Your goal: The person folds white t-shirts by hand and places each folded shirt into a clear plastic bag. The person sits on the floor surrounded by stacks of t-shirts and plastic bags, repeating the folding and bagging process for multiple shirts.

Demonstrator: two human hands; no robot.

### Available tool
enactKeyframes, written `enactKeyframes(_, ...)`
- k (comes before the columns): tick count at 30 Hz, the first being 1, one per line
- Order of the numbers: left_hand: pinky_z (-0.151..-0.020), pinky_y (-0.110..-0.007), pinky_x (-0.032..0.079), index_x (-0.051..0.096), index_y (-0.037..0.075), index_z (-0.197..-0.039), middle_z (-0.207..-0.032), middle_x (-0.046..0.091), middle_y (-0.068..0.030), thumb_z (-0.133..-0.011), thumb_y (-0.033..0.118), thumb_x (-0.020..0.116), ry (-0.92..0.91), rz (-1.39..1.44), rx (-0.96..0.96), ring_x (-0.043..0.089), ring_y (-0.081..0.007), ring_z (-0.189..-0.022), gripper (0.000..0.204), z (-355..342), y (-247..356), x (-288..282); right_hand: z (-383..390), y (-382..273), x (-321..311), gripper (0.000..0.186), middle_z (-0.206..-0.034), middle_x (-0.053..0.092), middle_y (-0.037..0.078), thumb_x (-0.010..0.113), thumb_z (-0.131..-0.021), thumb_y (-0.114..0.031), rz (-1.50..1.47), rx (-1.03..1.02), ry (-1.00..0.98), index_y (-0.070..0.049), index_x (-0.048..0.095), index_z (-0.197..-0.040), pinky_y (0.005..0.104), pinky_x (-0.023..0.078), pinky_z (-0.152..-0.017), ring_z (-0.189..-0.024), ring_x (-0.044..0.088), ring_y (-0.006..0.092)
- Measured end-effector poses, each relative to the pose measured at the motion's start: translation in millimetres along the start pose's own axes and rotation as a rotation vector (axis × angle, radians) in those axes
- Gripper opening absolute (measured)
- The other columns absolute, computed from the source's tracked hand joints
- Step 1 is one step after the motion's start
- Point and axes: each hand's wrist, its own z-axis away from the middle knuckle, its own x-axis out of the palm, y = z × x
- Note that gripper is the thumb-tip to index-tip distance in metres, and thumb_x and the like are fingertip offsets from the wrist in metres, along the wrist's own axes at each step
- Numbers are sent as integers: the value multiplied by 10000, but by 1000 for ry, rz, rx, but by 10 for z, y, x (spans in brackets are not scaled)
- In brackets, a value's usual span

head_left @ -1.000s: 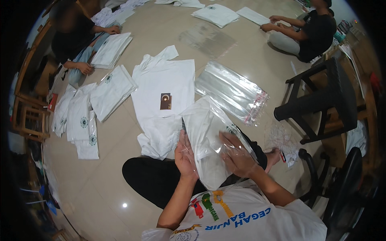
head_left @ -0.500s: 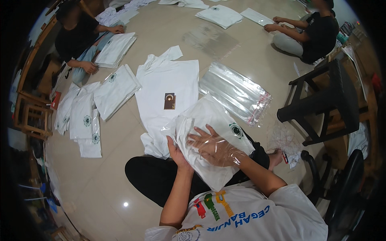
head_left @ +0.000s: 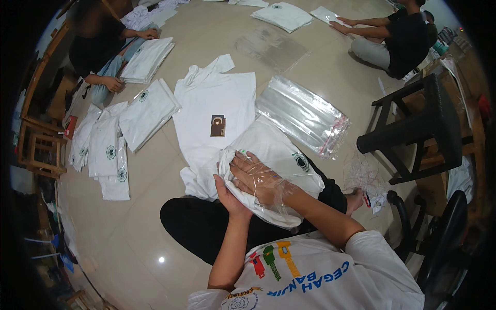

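Observation:
A folded white shirt (head_left: 233,182) in a clear plastic bag rests on my lap, tilted up at its left edge. My left hand (head_left: 231,200) grips that edge from below, thumb on top. Inside the bag, my right hand (head_left: 257,178) lies palm down against the cloth, fingers stretched toward the far left corner. Clear film (head_left: 281,187) wraps round its wrist. Under it, white cloth with a round green emblem (head_left: 300,161) spreads over my right knee; whether it is a separate shirt I cannot tell. Just beyond lies an unfolded white shirt (head_left: 196,103) with a brown patch.
Clear plastic bags (head_left: 302,113) lie to the right, more bags (head_left: 271,49) farther off. Bagged shirts (head_left: 147,113) lie at left. Two people sit beyond, beside a white stack (head_left: 147,59) and a folded shirt (head_left: 323,14). A black stool (head_left: 413,124) stands right.
My right hand has moved left and slightly up inside the bag, and the shirt's left edge now curls up round the fingers. The person at far right has reached forward over a folded shirt.

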Motion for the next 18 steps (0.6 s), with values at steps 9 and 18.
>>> enactKeyframes(9,-1141,-455,481,545,70,-1477,-1428,627,-130,-1089,507,500,102,38,9,620,-294,-1290,586,164,63,259,-11,-189,-155,638,-1750,231,192,382,-1128,-482,-155,115,-225,-167,325,-1680,607,52,-1309,-1639,131,389)
enactKeyframes(18,-924,-398,586,547,10,-1436,-1258,688,-144,-1107,424,473,132,-49,-113,700,-239,-1001,534,102,87,101,21,141,-125,599,-1576,495,189,490,-1109,-449,-58,286,-124,-72,464,-1574,486,274,-1267,-1501,425,337)
